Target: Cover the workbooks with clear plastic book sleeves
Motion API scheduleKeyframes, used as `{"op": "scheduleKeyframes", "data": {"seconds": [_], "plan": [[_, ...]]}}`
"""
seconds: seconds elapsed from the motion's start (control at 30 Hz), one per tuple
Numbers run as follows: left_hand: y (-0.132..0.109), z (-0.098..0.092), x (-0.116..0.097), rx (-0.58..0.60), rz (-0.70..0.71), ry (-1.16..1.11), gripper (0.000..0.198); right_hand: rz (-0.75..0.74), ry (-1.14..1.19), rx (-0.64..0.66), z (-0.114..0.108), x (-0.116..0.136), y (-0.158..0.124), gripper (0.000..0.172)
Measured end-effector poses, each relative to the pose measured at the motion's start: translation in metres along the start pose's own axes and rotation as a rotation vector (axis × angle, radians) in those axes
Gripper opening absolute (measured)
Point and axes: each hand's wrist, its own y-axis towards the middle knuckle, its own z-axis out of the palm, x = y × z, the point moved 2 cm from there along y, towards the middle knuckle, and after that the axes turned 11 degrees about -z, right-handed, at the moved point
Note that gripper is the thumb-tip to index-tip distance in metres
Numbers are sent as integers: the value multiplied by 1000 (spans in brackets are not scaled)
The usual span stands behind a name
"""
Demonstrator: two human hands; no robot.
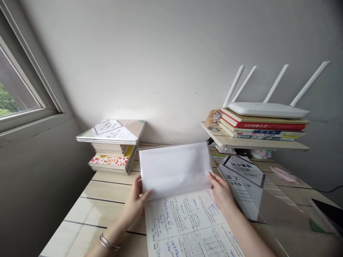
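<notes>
An open workbook (pixel 184 217) lies in front of me, its printed page covered with blue handwriting. Along its far side a blank white cover flap (pixel 175 169) is tilted up toward me. My left hand (pixel 138 200) pinches the flap's lower left corner, thumb on the front and fingers curled behind. At the lower right edge my right hand (pixel 222 191) grips the same flap, its thumb in front. Beyond my right forearm is a second workbook cover (pixel 241 178) with a grey and white design. What lies behind the raised flap is hidden.
A stack of books (pixel 115 153) stands at the back left of the wood-plank table (pixel 88 210). At the back right, a white router (pixel 268 109) rests on books (pixel 262 126) on a raised shelf (pixel 254 143). A pink item (pixel 284 175) and a dark-screened device (pixel 328 217) lie right.
</notes>
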Motion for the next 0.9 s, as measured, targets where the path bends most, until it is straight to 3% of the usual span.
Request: {"op": "scheduleKeyframes", "data": {"seconds": [0.07,0.17,0.37,0.43,0.6,0.8,0.9], "plan": [[2,0,8,2,-17,-10,60,-15,-19,-6,0,0,0,37],[7,-2,18,-44,-20,10,59,-17,-17,-6,-1,-2,0,36],[6,-5,11,-222,49,-42,31,8,26,-36,0,-1,0,42],[2,-6,5,-228,43,-34,27,2,29,-43,0,-1,0,43],[0,-8,-1,-134,32,-145,23,-7,14,-41,-3,-5,3,40],[15,-8,0,85,-39,-223,69,-48,-35,-17,1,1,0,38],[19,-8,2,163,-65,-178,81,-71,-62,4,5,6,0,41]]}}
